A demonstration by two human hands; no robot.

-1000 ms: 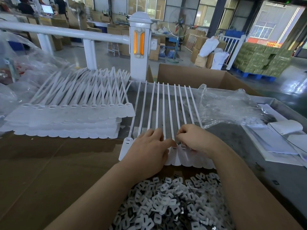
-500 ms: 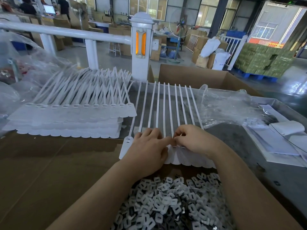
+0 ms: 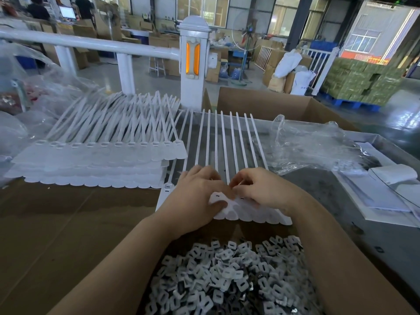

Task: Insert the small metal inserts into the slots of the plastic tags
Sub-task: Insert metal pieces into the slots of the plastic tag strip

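While the left hand (image 3: 195, 198) lifts and grips the head of one white tag (image 3: 219, 200) between curled fingers and thumb, apparently to turn its slot upward, the right hand (image 3: 261, 192) pinches at the neighbouring heads, fingertips drawn narrow; whether an insert sits between them cannot be told. The row of tags (image 3: 256, 212) lies flat with the straps fanned toward 12 o'clock, probably so each slot faces the worker in turn. The pile of inserts (image 3: 229, 280) waits at 6 o'clock, between the forearms, likely kept close for quick picking. Stacked tags (image 3: 95, 160) sit at 10 o'clock, set apart from the working row. A crumpled plastic bag (image 3: 311, 146) lies at 2 o'clock.
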